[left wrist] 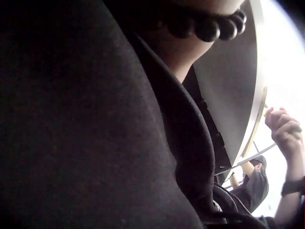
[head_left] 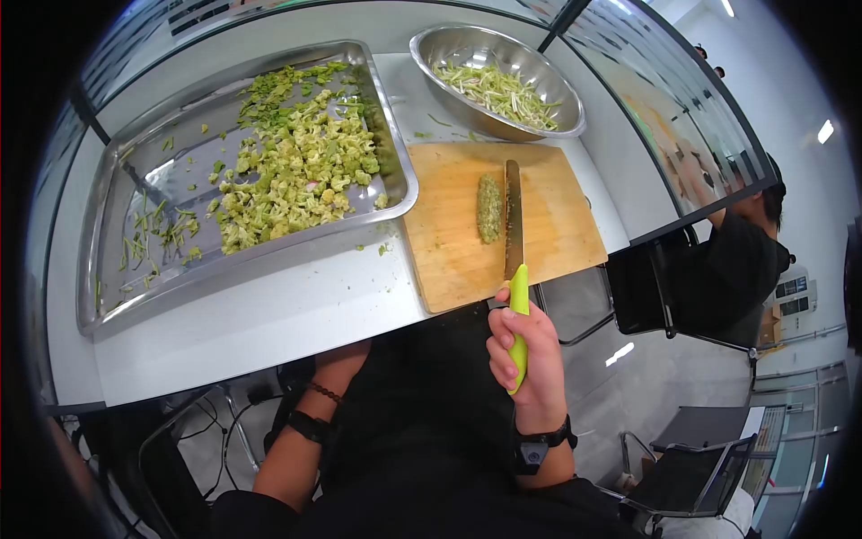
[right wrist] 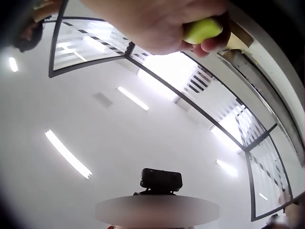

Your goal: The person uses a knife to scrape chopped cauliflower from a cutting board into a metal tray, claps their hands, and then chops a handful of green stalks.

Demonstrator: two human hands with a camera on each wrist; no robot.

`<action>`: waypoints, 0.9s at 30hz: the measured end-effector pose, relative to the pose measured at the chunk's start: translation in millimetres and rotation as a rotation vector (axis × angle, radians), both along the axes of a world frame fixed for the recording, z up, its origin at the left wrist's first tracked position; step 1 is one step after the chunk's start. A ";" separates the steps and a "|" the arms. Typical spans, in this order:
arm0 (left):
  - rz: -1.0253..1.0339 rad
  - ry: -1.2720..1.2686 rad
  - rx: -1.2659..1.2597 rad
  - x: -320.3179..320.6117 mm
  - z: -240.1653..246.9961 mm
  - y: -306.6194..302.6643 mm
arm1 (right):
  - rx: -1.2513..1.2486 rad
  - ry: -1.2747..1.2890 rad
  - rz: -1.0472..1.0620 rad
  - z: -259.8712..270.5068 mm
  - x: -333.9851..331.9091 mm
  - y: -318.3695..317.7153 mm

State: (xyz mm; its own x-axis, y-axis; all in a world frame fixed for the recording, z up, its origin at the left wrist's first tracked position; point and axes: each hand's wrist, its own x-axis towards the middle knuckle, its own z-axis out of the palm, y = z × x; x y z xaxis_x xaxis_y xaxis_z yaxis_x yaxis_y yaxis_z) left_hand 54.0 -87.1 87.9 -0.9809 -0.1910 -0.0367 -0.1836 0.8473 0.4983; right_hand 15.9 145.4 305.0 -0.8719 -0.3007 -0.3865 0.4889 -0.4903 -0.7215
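Note:
My right hand grips the lime-green handle of a knife, its fingers curled round it. The knife's long blade points away from me over the wooden cutting board, with small bits stuck along it. Just left of the blade, a narrow strip of finely chopped green vegetable lies on the board. In the right wrist view only the handle's butt end shows. My left hand is low by my body at the table's front edge, its fingers hidden.
Left of the board stands a large metal tray with chopped pale-green pieces and leafy bits. A metal bowl of shredded vegetable sits behind the board. Glass partitions edge the white table. Another person is at the right.

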 end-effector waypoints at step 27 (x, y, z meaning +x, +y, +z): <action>-0.031 0.063 -0.037 -1.1 10.7 2.7 | 0.435 0.122 -0.073 -1.1 7.0 14.4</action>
State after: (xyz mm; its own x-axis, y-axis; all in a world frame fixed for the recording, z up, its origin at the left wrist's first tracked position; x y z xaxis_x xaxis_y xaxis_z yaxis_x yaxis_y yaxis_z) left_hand 52.9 -84.4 98.6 -0.9865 -0.1605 0.0316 -0.1263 0.8700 0.4766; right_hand 23.0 159.8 303.9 -0.9319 -0.0690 -0.3561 0.3626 -0.1594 -0.9182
